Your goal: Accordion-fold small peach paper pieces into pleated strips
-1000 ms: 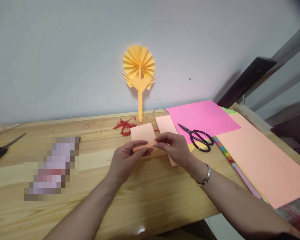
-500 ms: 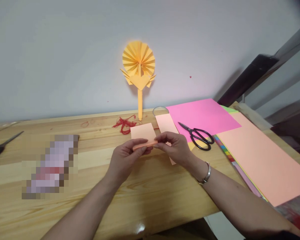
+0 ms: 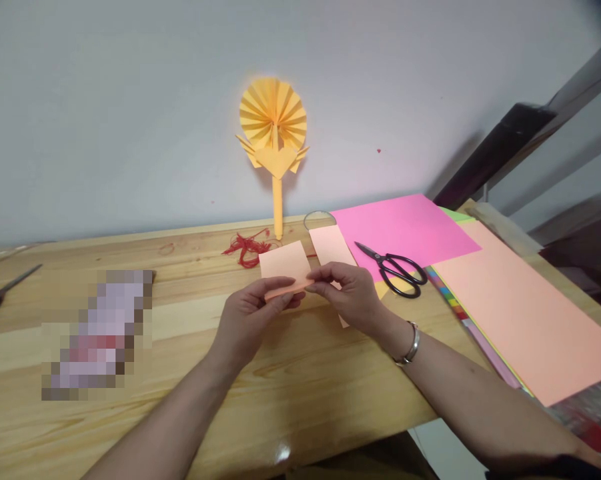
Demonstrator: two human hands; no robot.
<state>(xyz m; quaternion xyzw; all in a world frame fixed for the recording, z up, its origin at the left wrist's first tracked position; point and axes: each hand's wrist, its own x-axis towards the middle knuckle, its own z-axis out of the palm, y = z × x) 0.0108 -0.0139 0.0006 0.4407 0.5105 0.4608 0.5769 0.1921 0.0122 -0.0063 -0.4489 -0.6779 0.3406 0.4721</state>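
- Peach paper (image 3: 281, 261): between both hands, over the wooden table (image 3: 190, 407).
- Left hand (image 3: 247, 317): thumb and fingers pinching its near edge — six o'clock.
- Right hand (image 3: 349, 293): thumb and forefinger gripping its four-o'clock corner.
- Surroundings — yellow fan (image 3: 273, 117), twelve o'clock; scissors (image 3: 377, 256), three.

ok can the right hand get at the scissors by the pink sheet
Probably yes: the scissors lie close to the right hand with nothing covering them, though its fingers would first have to release the pinched peach paper.
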